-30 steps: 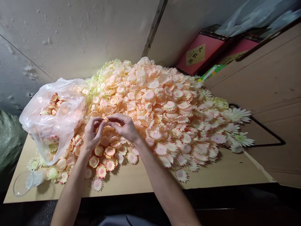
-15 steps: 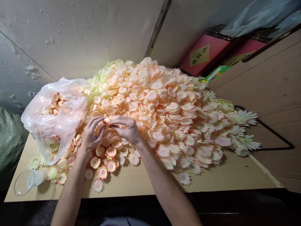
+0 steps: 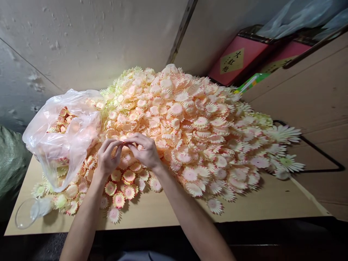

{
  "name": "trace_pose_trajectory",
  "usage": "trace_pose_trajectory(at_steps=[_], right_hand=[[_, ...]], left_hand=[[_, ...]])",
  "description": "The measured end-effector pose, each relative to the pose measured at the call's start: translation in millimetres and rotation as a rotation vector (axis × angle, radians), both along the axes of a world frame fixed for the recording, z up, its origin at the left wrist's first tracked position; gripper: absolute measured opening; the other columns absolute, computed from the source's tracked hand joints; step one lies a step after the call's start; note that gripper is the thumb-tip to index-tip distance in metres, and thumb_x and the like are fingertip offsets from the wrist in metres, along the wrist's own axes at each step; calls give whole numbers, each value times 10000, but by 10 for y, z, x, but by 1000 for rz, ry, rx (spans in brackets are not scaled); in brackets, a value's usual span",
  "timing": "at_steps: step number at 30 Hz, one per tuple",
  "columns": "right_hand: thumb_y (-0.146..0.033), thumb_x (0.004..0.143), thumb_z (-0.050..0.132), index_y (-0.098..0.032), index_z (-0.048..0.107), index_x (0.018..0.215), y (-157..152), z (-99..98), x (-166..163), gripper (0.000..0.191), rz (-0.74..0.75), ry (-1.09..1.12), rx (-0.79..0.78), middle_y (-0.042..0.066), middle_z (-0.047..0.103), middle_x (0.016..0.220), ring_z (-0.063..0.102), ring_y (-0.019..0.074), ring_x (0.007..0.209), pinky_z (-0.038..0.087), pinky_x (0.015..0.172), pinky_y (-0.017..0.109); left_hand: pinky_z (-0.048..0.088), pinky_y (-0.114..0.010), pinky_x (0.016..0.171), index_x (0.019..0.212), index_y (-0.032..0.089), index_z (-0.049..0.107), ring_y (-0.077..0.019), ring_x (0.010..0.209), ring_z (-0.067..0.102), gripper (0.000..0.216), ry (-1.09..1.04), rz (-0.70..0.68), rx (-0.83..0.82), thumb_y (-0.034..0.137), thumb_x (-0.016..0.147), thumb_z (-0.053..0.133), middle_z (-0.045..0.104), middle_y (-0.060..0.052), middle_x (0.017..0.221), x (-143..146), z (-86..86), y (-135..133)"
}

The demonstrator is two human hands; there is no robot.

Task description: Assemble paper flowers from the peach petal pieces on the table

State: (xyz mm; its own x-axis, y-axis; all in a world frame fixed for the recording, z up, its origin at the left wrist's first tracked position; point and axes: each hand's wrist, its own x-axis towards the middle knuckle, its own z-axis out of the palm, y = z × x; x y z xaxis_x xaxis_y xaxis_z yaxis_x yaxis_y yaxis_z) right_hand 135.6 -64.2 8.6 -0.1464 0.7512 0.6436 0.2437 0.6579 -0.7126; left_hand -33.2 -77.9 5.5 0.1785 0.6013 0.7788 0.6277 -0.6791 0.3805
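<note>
My left hand (image 3: pixel 109 157) and my right hand (image 3: pixel 144 149) meet at their fingertips over the left part of a big heap of artificial flower petal pieces (image 3: pixel 175 110). Both are closed in a pinch on a small flower petal piece, mostly hidden by the fingers. The loose pieces are round and fringed, cream to pale pink, many with red tips. Below the hands lie several yellowish ones with red edges (image 3: pixel 119 199). Left of my left hand, a translucent plastic bag (image 3: pixel 38 134) holds more small red-tipped pieces.
The heap spreads across a pale wooden table (image 3: pixel 152 214). A clear plastic cup (image 3: pixel 27 214) lies on its side at the front left. Cardboard (image 3: pixel 307 94) stands at the right, with red tins (image 3: pixel 236 58) behind it. A wall (image 3: pixel 89 40) closes the back.
My hands have come slightly closer together, and their fingertips now meet, covering more of the small piece between them. The view has shifted a little; the heap looks unchanged.
</note>
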Motion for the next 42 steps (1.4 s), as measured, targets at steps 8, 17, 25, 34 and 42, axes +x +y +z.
trace_pose_trajectory(at_steps=[8,17,25,34,42], right_hand=[[-100,865,590,-234,725,896,-51,-50,-119,193,-130,1,15,35,678,787,634,173,733,546,666,308],[-125,926,541,-252,721,1053,-56,-27,-131,254,-71,-11,101,42,686,836,650,163,782,561,716,298],[-179,928,565,-275,738,1048,-38,-36,-70,232,-117,29,79,60,713,931,678,189,868,584,799,336],[-169,927,563,-327,736,1102,-3,10,64,293,128,23,105,53,630,1290,609,213,1202,543,1019,410],[-425,733,800,-201,755,926,-14,75,-54,299,183,391,-550,58,766,881,729,185,771,632,753,331]], left_hand=[[505,-251,663,996,207,698,-139,716,623,161,0,81,39,147,886,597,664,-40,808,35,-36,-45],[478,-248,612,980,201,691,-135,652,595,165,-33,180,138,118,884,585,648,-34,749,107,-38,-76],[522,-290,721,1008,209,698,-159,765,635,144,-189,33,-76,222,871,655,686,-56,852,110,-17,-34],[553,-242,724,944,198,655,-128,787,670,294,-840,-191,-761,380,750,780,699,-31,928,-16,132,38],[585,-307,801,908,169,745,-180,839,720,292,-912,-213,-830,319,676,841,762,-67,929,-15,94,43]])
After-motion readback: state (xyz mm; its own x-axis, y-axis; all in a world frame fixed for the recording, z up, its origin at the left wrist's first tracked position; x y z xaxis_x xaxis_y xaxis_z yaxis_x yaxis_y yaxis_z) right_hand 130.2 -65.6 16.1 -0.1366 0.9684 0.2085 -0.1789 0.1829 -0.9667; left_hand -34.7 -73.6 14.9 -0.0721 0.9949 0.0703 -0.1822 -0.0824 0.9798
